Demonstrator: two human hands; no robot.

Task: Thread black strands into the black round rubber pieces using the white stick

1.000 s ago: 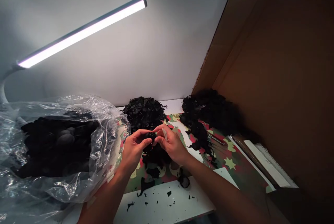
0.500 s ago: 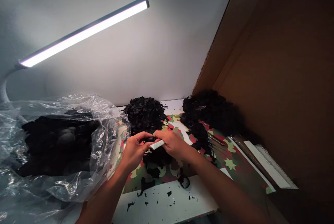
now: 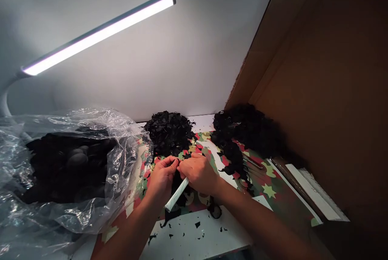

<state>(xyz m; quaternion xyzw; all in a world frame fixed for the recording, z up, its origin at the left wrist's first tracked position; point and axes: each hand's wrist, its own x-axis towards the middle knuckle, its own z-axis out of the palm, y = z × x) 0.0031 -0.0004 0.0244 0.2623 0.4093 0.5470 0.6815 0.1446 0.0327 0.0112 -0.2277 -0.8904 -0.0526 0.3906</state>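
My right hand is closed around a slim white-handled tool. Its handle sticks out below the fist toward me, and its working end is hidden by my fingers. Pressed close beside it, my left hand pinches a small black piece, mostly covered by the fingertips. Both hands meet over a patterned red and green sheet. Black scraps lie beneath them, and a thin black ring rests nearer to me on the right.
At left, a clear plastic bag holds many black rounded pieces. Behind my hands rises a heap of black shavings, with another dark pile at right. Tweezers lie near it. A cardboard wall bounds the right; a lamp glows above.
My right hand has turned, swinging the white handle from nearly level to pointing down toward me. My left hand has rotated, and its fingertips now sit closer against the right hand.
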